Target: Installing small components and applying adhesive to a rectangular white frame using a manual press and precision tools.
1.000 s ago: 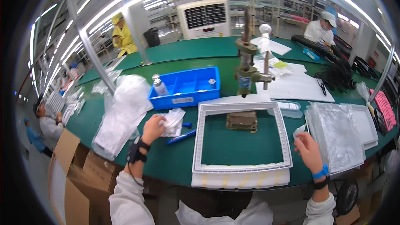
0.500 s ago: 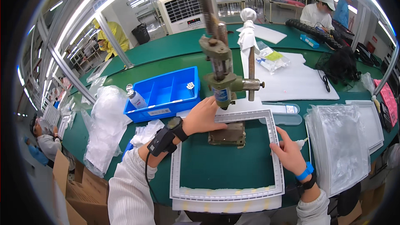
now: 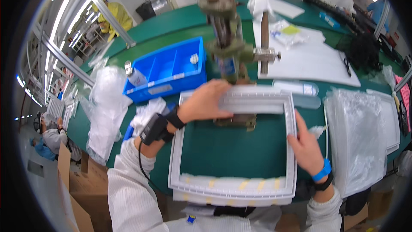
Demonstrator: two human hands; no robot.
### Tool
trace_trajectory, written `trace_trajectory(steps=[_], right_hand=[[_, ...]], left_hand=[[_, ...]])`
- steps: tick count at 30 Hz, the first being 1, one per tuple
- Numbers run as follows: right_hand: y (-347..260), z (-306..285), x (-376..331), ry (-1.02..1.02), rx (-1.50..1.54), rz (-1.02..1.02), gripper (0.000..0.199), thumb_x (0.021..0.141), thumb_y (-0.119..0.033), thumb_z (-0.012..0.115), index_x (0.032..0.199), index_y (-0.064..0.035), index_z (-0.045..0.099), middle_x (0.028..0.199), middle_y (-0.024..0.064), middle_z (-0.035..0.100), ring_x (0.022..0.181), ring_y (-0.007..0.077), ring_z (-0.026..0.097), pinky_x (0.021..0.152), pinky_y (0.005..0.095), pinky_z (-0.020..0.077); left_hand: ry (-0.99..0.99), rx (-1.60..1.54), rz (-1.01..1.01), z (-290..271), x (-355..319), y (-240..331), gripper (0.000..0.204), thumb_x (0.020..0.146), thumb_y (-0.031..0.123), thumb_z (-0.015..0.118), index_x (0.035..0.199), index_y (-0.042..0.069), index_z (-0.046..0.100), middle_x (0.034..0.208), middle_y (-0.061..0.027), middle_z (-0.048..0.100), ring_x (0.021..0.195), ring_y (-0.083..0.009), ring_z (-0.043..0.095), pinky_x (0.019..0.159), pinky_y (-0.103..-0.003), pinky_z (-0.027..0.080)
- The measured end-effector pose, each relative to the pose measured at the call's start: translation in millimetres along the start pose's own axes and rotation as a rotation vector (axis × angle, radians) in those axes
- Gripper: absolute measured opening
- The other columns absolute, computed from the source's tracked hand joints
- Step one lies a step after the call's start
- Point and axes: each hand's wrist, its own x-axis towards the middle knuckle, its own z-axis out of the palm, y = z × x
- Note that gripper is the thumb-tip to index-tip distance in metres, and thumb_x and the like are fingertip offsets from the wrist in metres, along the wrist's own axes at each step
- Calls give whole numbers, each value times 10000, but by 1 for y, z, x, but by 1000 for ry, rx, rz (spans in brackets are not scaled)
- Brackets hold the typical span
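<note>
A white rectangular plastic frame with ribbed edges lies in front of me under a green hand press. My left hand is closed over the frame's far left side beside the press, its thumb reaching inward along the far bar. My right hand grips the frame's right side, with its fingers along the outer edge. The press's metal base block shows partly inside the opening. White foam with yellow strips sits by the near bar. The press tip is partly hidden behind the far bar.
Back left stands a blue divided bin holding a bottle and small white parts. Plastic-wrapped frames are stacked at right, and a clear bag lies at left. A white foam sheet lies behind the press.
My view has tipped down, so the bench and press sit higher in the picture. Both hands stay on the frame, whose far bar now appears farther over the base block.
</note>
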Motion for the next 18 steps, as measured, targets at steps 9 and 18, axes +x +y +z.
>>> trace_trajectory(steps=[9, 18], right_hand=[[8, 5, 8, 1, 33, 8, 637, 912, -102, 550, 1512, -65, 338, 736, 108, 579, 601, 155, 522, 590, 307, 439], [11, 5, -1, 30, 94, 131, 518, 1029, -197, 489, 1521, -99, 364, 829, 34, 609, 696, 85, 565, 627, 233, 458]], left_hand=[[-53, -198, 28, -41, -122, 128, 768, 717, 293, 841, 1350, 3, 518, 1338, -194, 526, 1210, -392, 526, 1028, -459, 435], [1058, -336, -1133, 105, -376, 136, 205, 975, 150, 469, 790, 65, 486, 720, -13, 444, 629, -107, 409, 552, -274, 331]])
